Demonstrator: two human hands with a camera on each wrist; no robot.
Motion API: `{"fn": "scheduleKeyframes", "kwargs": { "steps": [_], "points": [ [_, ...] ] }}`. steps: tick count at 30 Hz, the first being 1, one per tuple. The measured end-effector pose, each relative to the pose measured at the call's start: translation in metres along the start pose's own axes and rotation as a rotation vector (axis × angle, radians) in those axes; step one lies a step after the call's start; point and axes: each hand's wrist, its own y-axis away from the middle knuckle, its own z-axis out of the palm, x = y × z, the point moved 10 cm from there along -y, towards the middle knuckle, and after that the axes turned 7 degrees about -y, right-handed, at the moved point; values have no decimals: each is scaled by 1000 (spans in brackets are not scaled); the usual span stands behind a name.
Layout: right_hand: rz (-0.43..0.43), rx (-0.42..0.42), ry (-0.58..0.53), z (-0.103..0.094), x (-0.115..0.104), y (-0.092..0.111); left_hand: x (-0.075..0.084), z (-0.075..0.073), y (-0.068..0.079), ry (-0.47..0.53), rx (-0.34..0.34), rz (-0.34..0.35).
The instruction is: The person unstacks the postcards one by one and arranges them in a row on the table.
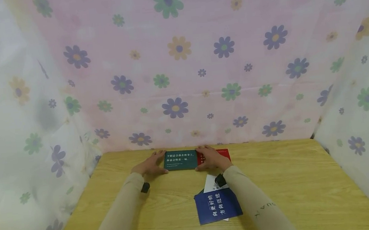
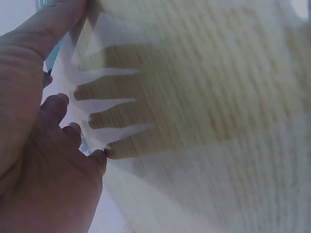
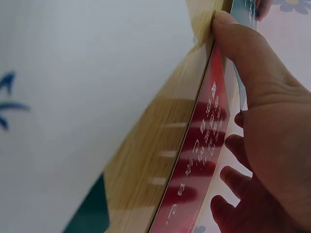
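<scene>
A green card (image 1: 180, 161) with white lettering lies flat near the back edge of the wooden table. My left hand (image 1: 147, 166) holds its left end, thumb at the near corner and fingers at the far one. At the right end my right hand (image 1: 212, 159) grips it the same way, reaching over a red card (image 1: 223, 152) that lies right beside it. In the right wrist view the thumb (image 3: 228, 22) rests where the red and green cards meet, while the other fingers are spread along the far side. The right hand partly hides the red card.
Nearer on the table (image 1: 168, 220) is a loose pile: a blue card (image 1: 228, 203) with white characters on top, a white card (image 1: 210, 183) under it, and a dark green corner peeking out. The right forearm crosses beside this pile. Flowered cloth (image 1: 180, 74) hangs behind and at both sides.
</scene>
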Motion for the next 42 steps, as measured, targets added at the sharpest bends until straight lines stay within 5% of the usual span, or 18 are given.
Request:
{"fn": "scheduleKeyframes", "kwargs": {
  "steps": [18,27,42],
  "points": [
    [-3,-60,59,4,2,-9,-7,1,-7,-17,-84,-41],
    [-3,-57,89,4,6,-9,-14,2,-10,-22,-60,-63],
    [-104,17,-57,-4,-3,24,23,14,18,-69,119,141]
  ]
}}
